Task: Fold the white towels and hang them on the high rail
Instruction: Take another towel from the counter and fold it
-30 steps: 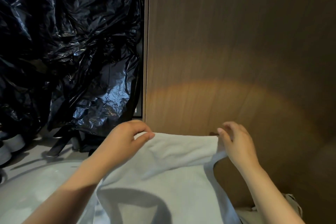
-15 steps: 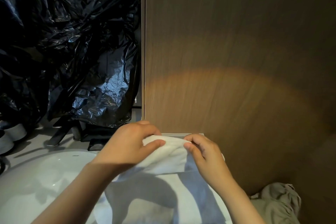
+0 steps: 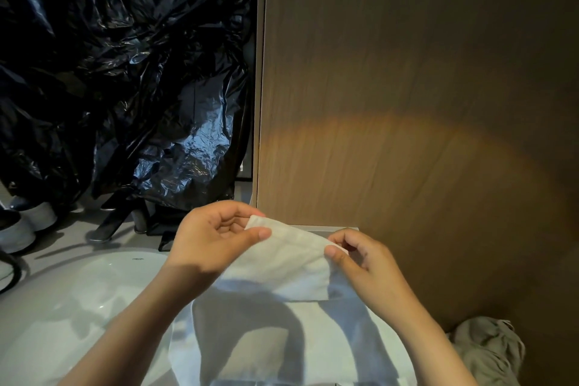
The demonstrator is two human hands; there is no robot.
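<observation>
Count: one white towel (image 3: 282, 266), two hands, one washbasin (image 3: 72, 316), one crumpled grey-beige cloth (image 3: 488, 351).

Left hand (image 3: 216, 238): fingers curled, thumb pressed across the front, pinching the towel's upper left corner. Right hand (image 3: 363, 263): thumb and forefinger pinching the upper right corner, the other fingers loosely curled behind.

Towel is held up in the air between the two hands, in front of the wooden panel (image 3: 407, 72) and above the near right part of the basin. The held top edge runs left to right and dips slightly toward the right hand. A short flap is doubled over the front and ends in a straight lower edge below the hands. The rest of the fabric hangs down toward the bottom of the frame, so the long axis runs from the hands down toward the person. Arm shadows fall across the hanging part.

Surroundings: black plastic sheeting (image 3: 125, 72), crinkled and glossy, fills the upper left. Below it are dark angled metal legs (image 3: 109, 222) standing on a pale surface (image 3: 72, 241). Two pale rounded objects (image 3: 28, 222) sit at the far left; cannot tell what they are. The grey-beige cloth lies bunched at lower right, just beside the right forearm.
</observation>
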